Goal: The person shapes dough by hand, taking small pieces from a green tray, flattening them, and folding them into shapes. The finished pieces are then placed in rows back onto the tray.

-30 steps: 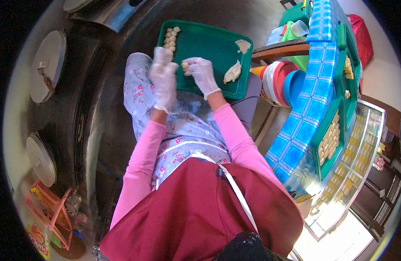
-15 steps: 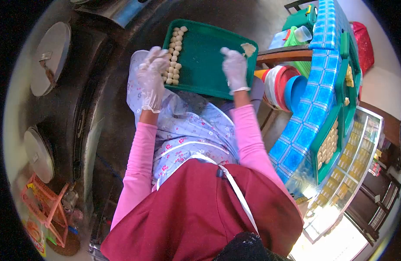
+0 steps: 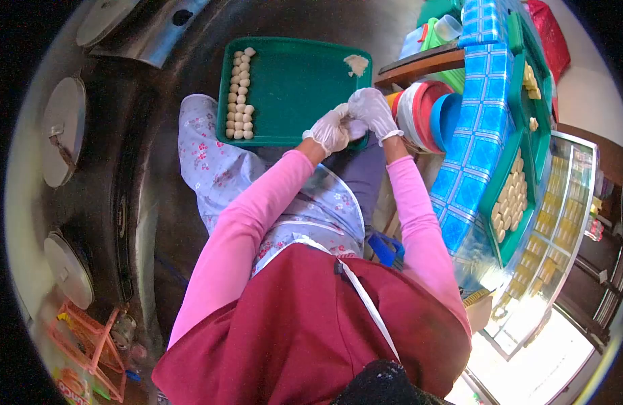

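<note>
A green tray lies across my lap. Small white dough balls stand in rows along its left side, and a flattened, ragged scrap of dough rests in the far right corner. Both hands wear thin whitish gloves. My left hand and my right hand meet over the tray's near right corner. The left hand's fingers curl inward against the right hand, whose fingers bend down over them. Whatever lies between them is hidden by the gloves.
To my right, a blue checked cloth covers a table bearing green trays with shaped dough pieces. Red and blue tubs stand beside my leg. Round metal lids sit on the dark surface at left, near an orange plastic basket.
My hands were apart, the left beside the dough balls and the right near the dough scrap. Now they are together at the near right corner. The view has shifted slightly.
</note>
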The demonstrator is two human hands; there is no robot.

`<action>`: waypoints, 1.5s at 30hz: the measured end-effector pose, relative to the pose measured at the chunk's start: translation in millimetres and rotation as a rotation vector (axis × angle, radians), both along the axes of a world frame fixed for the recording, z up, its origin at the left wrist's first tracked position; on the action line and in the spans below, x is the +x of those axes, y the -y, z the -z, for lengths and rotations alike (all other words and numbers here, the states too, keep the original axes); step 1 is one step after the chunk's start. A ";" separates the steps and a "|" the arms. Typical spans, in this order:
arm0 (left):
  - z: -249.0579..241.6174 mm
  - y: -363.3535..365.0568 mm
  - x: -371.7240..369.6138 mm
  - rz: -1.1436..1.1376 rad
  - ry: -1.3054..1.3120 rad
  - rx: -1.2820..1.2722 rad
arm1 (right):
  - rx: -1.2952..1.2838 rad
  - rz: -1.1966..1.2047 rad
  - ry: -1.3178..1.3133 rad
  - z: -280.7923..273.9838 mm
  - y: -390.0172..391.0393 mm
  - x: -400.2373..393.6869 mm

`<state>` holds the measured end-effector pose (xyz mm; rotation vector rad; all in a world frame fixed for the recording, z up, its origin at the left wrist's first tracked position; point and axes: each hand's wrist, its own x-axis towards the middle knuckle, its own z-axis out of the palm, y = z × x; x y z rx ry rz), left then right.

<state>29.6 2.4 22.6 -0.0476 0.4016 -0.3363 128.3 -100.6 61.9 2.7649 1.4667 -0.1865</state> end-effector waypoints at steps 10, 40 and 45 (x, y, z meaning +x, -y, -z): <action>16.8 -5.2 -16.9 -0.035 0.499 1.518 | 0.990 0.793 -1.540 -107.1 12.8 -75.2; -56.3 -92.7 -53.1 -0.339 -0.144 0.483 | -0.049 0.191 0.570 5.9 -66.3 41.5; -51.9 -100.6 -53.1 -0.262 -0.124 0.497 | -0.227 0.035 0.582 13.2 -71.9 42.4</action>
